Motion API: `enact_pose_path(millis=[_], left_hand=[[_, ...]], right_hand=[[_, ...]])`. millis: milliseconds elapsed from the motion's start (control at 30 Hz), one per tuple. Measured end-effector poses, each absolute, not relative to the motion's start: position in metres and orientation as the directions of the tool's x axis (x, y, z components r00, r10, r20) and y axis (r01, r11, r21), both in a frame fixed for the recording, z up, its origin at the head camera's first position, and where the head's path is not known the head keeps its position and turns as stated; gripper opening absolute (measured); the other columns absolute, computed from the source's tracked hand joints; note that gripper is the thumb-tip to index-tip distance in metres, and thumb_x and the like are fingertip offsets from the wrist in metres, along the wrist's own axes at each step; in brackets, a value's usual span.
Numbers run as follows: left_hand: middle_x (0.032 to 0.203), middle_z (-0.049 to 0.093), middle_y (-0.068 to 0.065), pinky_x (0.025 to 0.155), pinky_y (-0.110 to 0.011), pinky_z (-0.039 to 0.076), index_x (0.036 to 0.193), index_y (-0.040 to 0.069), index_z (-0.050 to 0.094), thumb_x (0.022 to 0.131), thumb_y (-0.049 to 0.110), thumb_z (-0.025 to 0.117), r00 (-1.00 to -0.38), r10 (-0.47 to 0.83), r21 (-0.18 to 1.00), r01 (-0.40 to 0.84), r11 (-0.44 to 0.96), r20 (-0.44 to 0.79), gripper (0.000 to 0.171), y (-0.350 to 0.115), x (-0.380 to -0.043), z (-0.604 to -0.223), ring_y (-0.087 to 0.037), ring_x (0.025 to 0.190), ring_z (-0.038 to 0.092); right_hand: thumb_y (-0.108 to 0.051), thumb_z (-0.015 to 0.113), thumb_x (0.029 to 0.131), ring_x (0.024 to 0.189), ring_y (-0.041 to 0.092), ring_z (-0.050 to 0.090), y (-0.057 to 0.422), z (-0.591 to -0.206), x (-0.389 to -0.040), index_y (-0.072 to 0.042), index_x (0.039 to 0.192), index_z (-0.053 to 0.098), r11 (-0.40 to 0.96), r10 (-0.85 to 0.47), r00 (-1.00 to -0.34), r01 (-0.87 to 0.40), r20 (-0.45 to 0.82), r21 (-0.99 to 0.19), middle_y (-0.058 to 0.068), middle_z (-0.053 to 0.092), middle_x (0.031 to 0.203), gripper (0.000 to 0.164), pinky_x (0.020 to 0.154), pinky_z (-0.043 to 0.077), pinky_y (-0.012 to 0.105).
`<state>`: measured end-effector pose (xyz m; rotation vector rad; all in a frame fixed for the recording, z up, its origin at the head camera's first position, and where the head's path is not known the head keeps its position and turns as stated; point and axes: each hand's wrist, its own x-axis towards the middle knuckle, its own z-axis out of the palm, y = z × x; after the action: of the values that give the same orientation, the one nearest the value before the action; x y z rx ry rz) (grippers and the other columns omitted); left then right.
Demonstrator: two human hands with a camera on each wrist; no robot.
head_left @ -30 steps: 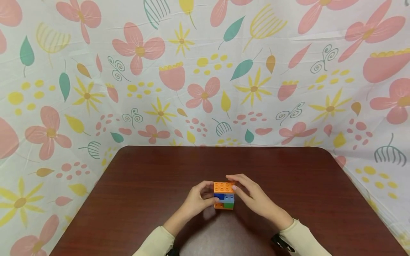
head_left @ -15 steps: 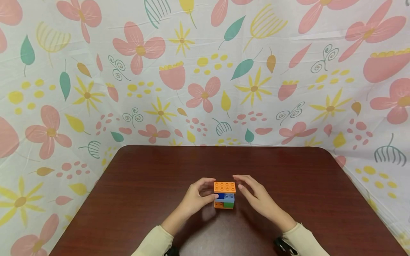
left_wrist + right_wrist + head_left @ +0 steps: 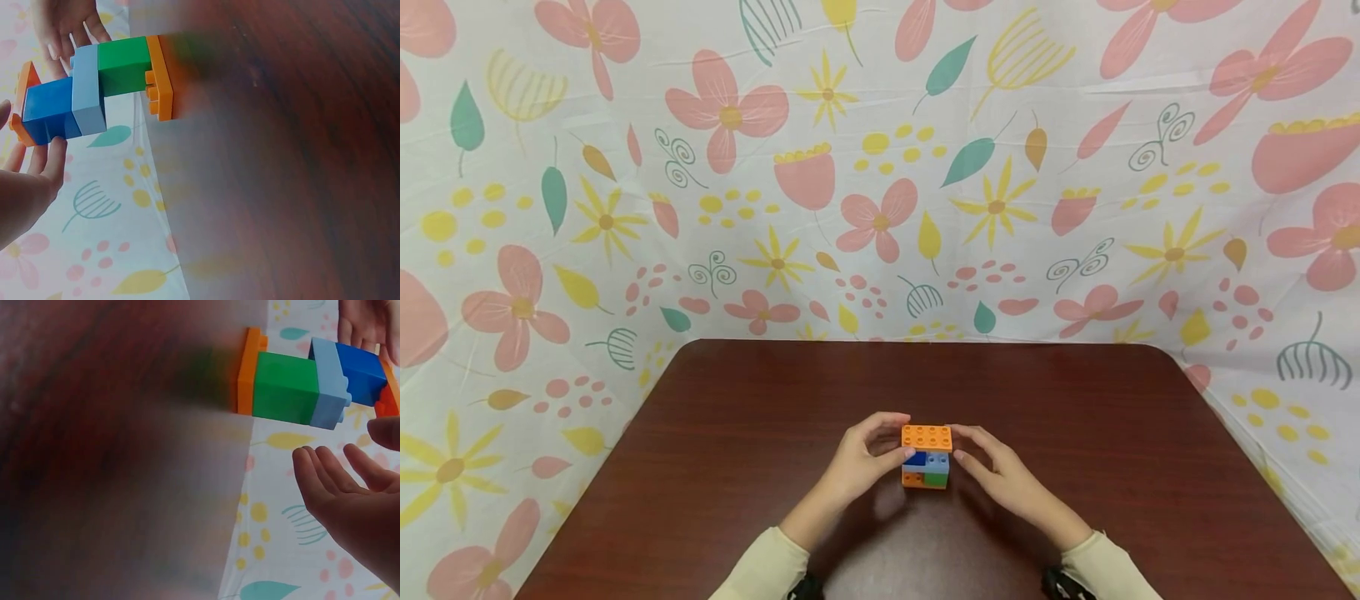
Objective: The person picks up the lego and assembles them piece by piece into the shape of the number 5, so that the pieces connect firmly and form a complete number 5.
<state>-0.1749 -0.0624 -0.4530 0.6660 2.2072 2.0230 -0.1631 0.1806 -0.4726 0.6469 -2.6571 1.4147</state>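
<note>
A small stack of toy building bricks stands upright on the table. From the bottom it has an orange plate (image 3: 160, 78), a green brick (image 3: 285, 386), a light blue brick (image 3: 89, 90), a dark blue brick (image 3: 51, 109) and an orange studded plate (image 3: 927, 437) on top. On the stack's left side, my left hand (image 3: 857, 458) grips its upper part, thumb in front and fingers behind. Fingertips of that hand meet the dark blue brick in the left wrist view. My right hand (image 3: 1011, 479) is at the right side, fingers loosely bent; in the right wrist view a gap separates them from the bricks.
The dark reddish-brown table (image 3: 760, 392) has rounded far corners. A white cloth (image 3: 880, 100) with flowers and leaves hangs behind it and along both sides. Dark bands (image 3: 1063, 583) show at both wrists below the pale sleeves.
My left thumb has slid up from the blue bricks to just below the top plate. My right hand drew away from the stack, then lowered and came closer again. The stack stays put.
</note>
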Motion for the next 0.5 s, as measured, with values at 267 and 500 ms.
enact_pose_path(millis=[267, 500], left_hand=[[0.119, 0.062, -0.018, 0.095, -0.043, 0.048, 0.122, 0.002, 0.061, 0.086, 0.000, 0.070, -0.904, 0.360, 0.963, 0.266, 0.050, 0.231, 0.038, -0.0605, -0.1746, -0.4547, -0.031, 0.112, 0.058], [0.116, 0.061, -0.025, 0.094, -0.052, 0.046, 0.122, -0.003, 0.058, 0.086, -0.006, 0.067, -0.903, 0.367, 0.963, 0.261, 0.059, 0.222, 0.038, -0.0610, -0.1766, -0.4561, -0.041, 0.110, 0.057]], right_hand=[[-0.026, 0.058, 0.097, 0.124, 0.035, 0.049, 0.1806, -0.4777, -0.1634, -0.005, 0.136, 0.049, 0.443, -0.383, -0.910, -0.330, 0.156, -0.834, 0.015, 0.054, 0.132, 0.045, 0.095, 0.045, 0.051], [-0.023, 0.060, 0.097, 0.116, 0.034, 0.057, 0.1795, -0.4793, -0.1653, -0.005, 0.134, 0.050, 0.375, -0.463, -0.875, -0.337, 0.140, -0.864, 0.015, 0.054, 0.130, 0.043, 0.090, 0.051, 0.041]])
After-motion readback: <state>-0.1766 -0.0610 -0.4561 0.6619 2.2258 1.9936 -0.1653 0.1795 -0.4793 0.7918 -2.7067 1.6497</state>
